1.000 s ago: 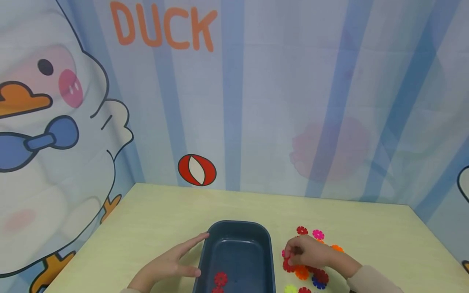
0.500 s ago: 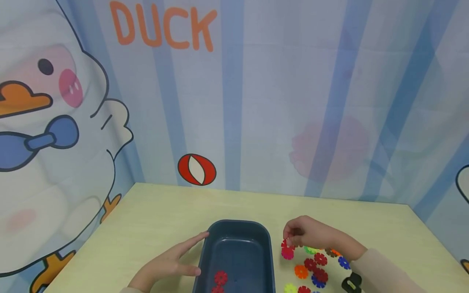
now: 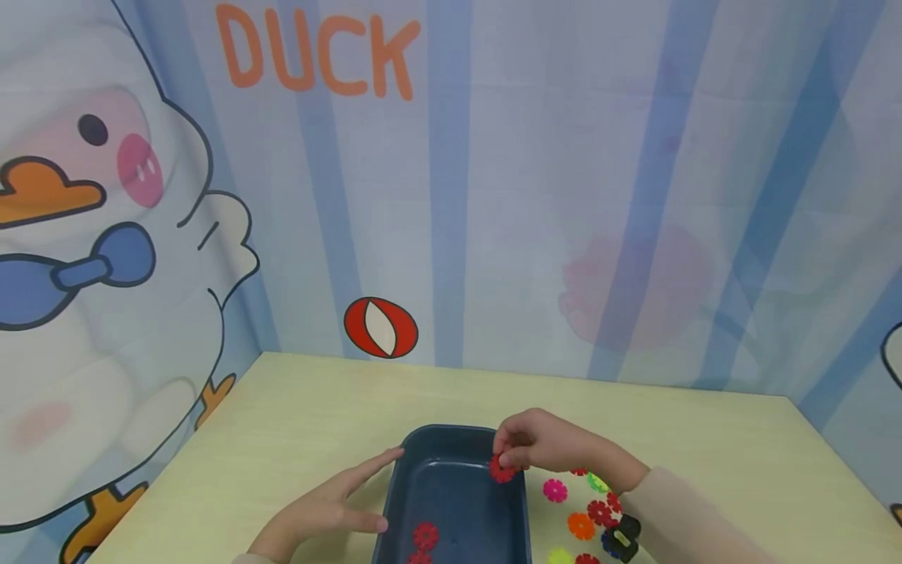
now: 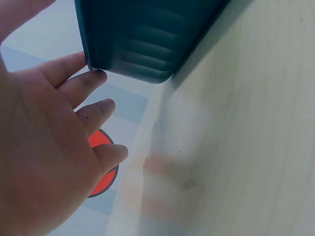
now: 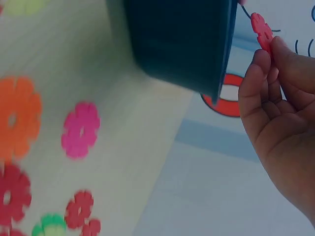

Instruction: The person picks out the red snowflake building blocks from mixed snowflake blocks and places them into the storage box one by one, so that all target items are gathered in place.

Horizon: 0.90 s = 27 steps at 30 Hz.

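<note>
A red snowflake disc (image 3: 502, 470) is pinched between the thumb and fingers of my right hand (image 3: 539, 442), over the right rim of the dark blue bin (image 3: 458, 462). In the right wrist view the same red disc (image 5: 262, 30) stands edge-on at the fingertips. My left hand (image 3: 320, 505) has its fingers spread and touches the bin's left rim, as the left wrist view also shows at the bin's wall (image 4: 142, 44). Inside the bin lie red discs (image 3: 426, 536), cut off by the lower frame edge.
Right of the bin, loose discs are scattered on the pale table (image 3: 317, 407): a pink disc (image 3: 555, 490), an orange disc (image 3: 581, 526), a yellow disc (image 3: 560, 555) and several others. A black wrist camera (image 3: 623, 537) hides some. A printed curtain (image 3: 521, 196) hangs behind.
My right hand lifted a red disc from the scattered pieces and carried it left to the bin's right rim. The left hand stays at the left rim.
</note>
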Tool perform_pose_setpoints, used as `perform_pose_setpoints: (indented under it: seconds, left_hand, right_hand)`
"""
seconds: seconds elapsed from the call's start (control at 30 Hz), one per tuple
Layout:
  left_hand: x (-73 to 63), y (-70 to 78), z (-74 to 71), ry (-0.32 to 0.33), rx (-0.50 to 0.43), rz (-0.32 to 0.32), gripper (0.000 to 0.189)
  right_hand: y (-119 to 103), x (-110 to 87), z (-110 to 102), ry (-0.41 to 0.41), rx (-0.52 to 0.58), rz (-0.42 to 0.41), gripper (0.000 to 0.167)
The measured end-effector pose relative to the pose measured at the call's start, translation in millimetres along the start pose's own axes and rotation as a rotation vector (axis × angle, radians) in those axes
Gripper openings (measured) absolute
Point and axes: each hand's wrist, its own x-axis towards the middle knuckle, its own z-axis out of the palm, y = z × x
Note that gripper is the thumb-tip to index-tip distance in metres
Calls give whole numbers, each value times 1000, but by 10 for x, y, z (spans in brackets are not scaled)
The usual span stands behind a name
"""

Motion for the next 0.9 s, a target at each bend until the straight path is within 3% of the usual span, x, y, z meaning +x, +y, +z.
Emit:
perform_pose_setpoints:
  seconds: [0.2,0.5,0.9]
  left_hand:
    - [2,6,7,-3,-4,-16,79]
    - [-8,15,0,-9,15,-18,78]
    - [-6,13,-8,-22,0,-16,77]
  right_hand:
    - [-20,238,206,-4,63,-26,5]
    - [-22,523,450,-12,35,-49,5]
    - [-26,688,659,-25,53,34,4]
